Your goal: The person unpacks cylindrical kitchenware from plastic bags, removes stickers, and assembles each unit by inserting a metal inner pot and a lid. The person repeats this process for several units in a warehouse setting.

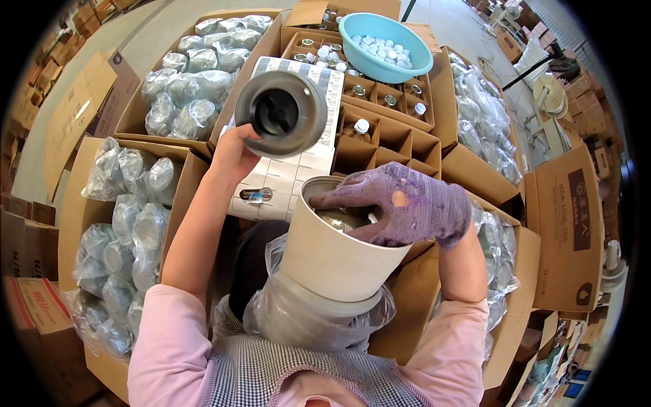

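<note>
My bare left hand (235,153) is closed on the rim of a grey round lid (308,121), raised with its hollow, black-centred side toward me. My right hand (400,205), in a worn purple knit glove with a hole on its back, reaches into the top of a white cylindrical canister (339,261). Its fingers curve round something shiny inside, mostly hidden by the glove and the rim. The canister stands tilted in my lap. A clear plastic bag (298,322) is bunched round its lower part.
Cartons of plastic-wrapped items (122,251) stand at both sides. Ahead are a divided carton (400,146) with bottles and a light-blue basin (349,51) of white caps. Label sheets (288,176) lie under the raised lid, with a small dark, oblong piece (255,195) on them.
</note>
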`<state>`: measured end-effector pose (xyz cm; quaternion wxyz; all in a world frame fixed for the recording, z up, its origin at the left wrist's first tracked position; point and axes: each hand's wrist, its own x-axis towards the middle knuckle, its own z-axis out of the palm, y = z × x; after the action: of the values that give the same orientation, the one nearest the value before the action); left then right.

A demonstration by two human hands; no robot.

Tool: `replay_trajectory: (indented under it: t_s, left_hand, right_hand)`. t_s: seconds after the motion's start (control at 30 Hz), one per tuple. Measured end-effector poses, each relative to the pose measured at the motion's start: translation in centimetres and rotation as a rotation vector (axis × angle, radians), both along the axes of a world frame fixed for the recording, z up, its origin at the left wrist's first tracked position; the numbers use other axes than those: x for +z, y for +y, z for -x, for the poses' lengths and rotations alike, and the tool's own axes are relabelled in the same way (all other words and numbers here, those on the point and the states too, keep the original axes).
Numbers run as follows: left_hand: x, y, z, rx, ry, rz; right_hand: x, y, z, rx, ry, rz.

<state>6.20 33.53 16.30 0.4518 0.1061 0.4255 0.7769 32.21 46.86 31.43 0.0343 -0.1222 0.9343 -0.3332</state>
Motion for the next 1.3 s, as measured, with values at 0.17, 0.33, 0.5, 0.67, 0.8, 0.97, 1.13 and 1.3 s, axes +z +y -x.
replay_trajectory:
  t_s: [0.17,0.33,0.5,0.67,0.8,0.97,1.13,1.3]
  left_hand:
    - [3.2,-2.0,-2.8,-0.078,-0.142,-0.043]
    - [7.1,-2.0,-4.8,-0.085,-0.080,-0.349]
    - [10.2,-2.5,-6.6,-0.048,0.205,-0.490]
    - [12.9,-1.0,-10.8,0.318,0.690,-0.400]
    - [13.0,-1.0,-12.1,0.356,0.952,-0.512]
    - [14.4,-1.6,-12.9,0.227,1.092,-0.711]
    - [14.7,-1.4,-13.4,-0.006,0.728,-0.657]
    - [14.7,-1.5,-13.1,0.204,1.181,-0.400]
  right_hand:
    - [-0.7,0.0,-0.2,0.037,-0.036,0.056]
    - [-0.3,-1.0,-0.3,-0.052,-0.091,-0.005]
    - [0.6,-1.2,-1.4,-0.165,0.241,-0.154]
    - [1.4,-2.1,-1.3,-0.659,0.939,-0.245]
    - [3.4,-2.7,0.1,-0.655,1.096,-0.405]
    - [4.3,-2.6,-0.1,-0.633,1.003,-0.377]
    - [3.9,-2.3,0.4,-0.649,0.844,-0.136]
    - [2.6,-1.9,1.6,-0.587,0.814,0.115]
